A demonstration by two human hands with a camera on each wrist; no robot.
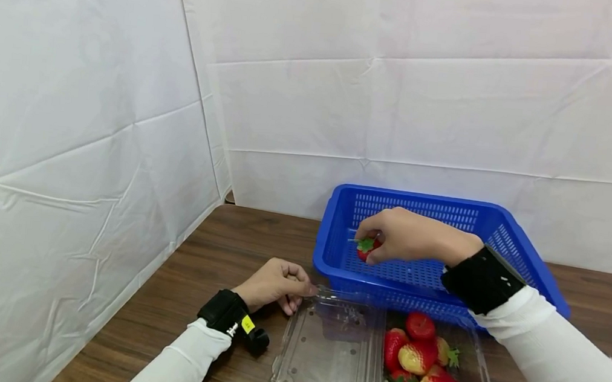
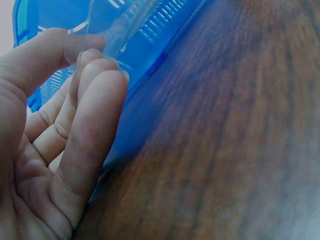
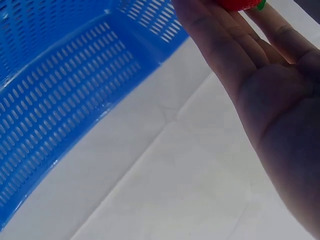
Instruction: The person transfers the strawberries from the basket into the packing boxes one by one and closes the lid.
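Note:
Over the blue basket (image 1: 436,202), my right hand (image 1: 406,236) holds a strawberry (image 1: 364,251) with green leaves between thumb and fingers. In the right wrist view only the lower part of that strawberry (image 3: 240,4) shows, at the top edge. My left hand (image 1: 278,282) pinches the edge of a clear plastic box's lid (image 1: 324,362), which lies opened out on the table. The left wrist view shows the thumb and fingers on the thin clear edge (image 2: 82,40). Several red and yellowish strawberries (image 1: 419,355) fill the other half of the clear box (image 1: 483,376).
A brown wooden table (image 1: 176,301) carries everything. The basket stands behind the clear box, its front rim close to the box's back edge. White sheeting (image 1: 302,106) hangs behind and at the left. A black wrist camera (image 1: 257,339) sits beside the lid.

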